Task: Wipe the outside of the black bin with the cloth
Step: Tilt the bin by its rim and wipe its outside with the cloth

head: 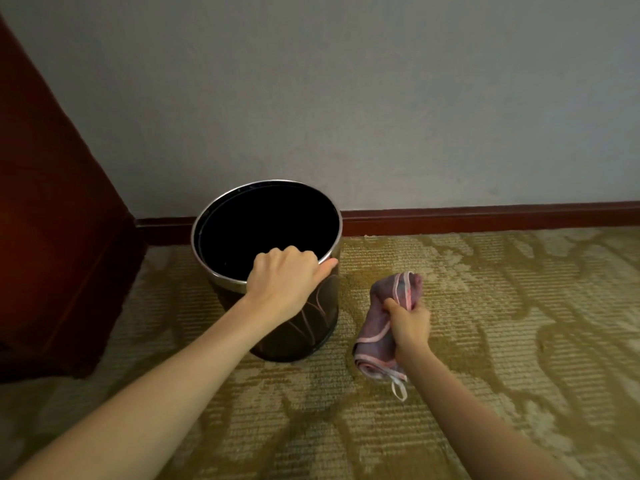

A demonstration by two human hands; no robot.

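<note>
1. Hidden: the inside of the black bin (311, 323) is pure dark, so we can't see its bottom or tell whether anything is in it.
2. The left grip (284, 278) is clamped on the near side of the metal rim (263, 183). The fingers hook over into the bin with their tips out of sight, and the thumb lies along the outside of the rim.
3. The left hand and forearm cover part of the bin's near wall. The far wall is out of view.
4. The right grip (410, 323) is closed in a fist around the cloth (377, 327), so the middle of the cloth is buried in the fist.
5. The cloth sits just right of the bin without touching it. We can't tell whether its lower end touches the carpet (485, 306).
6. Cut off: both forearms run out at the bottom edge, and the wooden cabinet (52, 202) runs out at the left edge.
7. The bin stands upright on the carpet, near the skirting board (485, 216) and just right of the cabinet.
8. Bin: round and slightly tapered, with a glossy black wall, thin curved pink lines and a shiny metal band at the top.
9. Cloth: soft and bunched, mauve-grey with pale pink edging. A small pale loop hangs from its lower end.
10. Carpet: ribbed pile, olive-gold with pale swirling shapes.
11. Skirting board and cabinet: dark reddish wood. The wall (346, 98) is pale grey and matt.
</note>
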